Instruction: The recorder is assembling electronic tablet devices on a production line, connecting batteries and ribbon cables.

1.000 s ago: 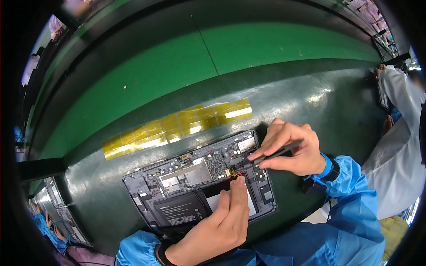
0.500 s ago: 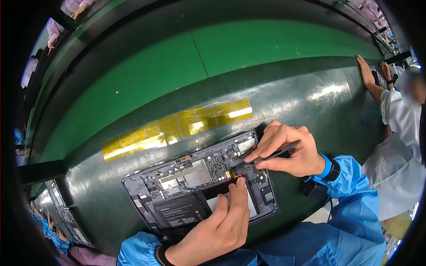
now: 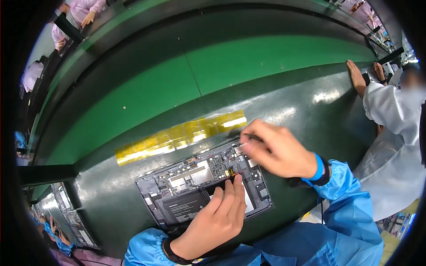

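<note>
An opened laptop base (image 3: 186, 190) lies on the dark green bench with its circuit board and black battery showing. My left hand (image 3: 217, 221) rests on it, fingertips pressing down beside a small yellow piece near the board's middle. My right hand (image 3: 282, 153), motion-blurred, hovers over the laptop's far right corner and grips a thin dark tool (image 3: 248, 137). The tool's tip points at the end of a row of yellow tape strips (image 3: 177, 135) stuck to the bench just behind the laptop.
A bright green conveyor belt (image 3: 230, 66) runs behind the bench. A co-worker in a white coat (image 3: 390, 119) stands at the right, one hand (image 3: 357, 77) flat on the bench. More devices (image 3: 66, 208) lie at the lower left. People in pink (image 3: 84, 9) work far off.
My right hand has lifted from the board's middle and moved toward the laptop's far right corner, near the tape. My left hand stays pressing. The co-worker's hand came onto the bench.
</note>
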Action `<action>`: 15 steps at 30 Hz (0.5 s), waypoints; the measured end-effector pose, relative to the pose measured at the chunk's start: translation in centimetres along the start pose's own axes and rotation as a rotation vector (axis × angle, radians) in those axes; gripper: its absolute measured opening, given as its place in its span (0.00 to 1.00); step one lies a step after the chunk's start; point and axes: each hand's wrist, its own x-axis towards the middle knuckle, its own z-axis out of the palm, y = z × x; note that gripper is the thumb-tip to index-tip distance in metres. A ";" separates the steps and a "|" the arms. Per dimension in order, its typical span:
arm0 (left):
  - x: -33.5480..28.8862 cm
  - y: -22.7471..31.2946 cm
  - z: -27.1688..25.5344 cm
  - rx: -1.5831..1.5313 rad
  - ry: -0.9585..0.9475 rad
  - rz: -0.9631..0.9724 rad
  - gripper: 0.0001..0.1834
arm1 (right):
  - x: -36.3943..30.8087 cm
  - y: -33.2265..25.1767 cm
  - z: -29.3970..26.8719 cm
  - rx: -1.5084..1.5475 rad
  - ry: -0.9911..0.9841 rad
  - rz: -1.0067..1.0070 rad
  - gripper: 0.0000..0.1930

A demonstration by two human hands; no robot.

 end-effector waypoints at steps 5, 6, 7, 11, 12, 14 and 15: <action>-1.1 0.5 -1.8 -0.013 0.008 -0.053 0.21 | 0.6 -1.2 1.0 -0.230 0.008 -0.166 0.24; -1.7 0.8 -2.4 -0.040 -0.011 -0.075 0.22 | 0.7 -1.6 0.9 -0.261 -0.023 -0.052 0.26; -2.5 1.0 -3.3 -0.024 -0.011 -0.083 0.22 | 0.7 -1.5 1.2 -0.260 -0.020 -0.070 0.26; -7.9 -0.8 -6.5 -0.623 0.162 -0.526 0.23 | 0.0 -1.0 1.1 -0.085 0.173 0.060 0.26; -9.5 -1.0 -5.7 -0.588 0.220 -0.730 0.22 | -1.0 -0.5 0.8 -0.108 0.163 0.024 0.30; -13.3 -0.4 -3.5 -0.550 0.232 -1.059 0.19 | -2.3 -1.1 0.4 -0.193 0.077 -0.027 0.43; -14.8 0.0 -2.3 -0.568 0.235 -1.137 0.19 | -2.3 -1.9 0.9 -0.249 0.039 -0.002 0.44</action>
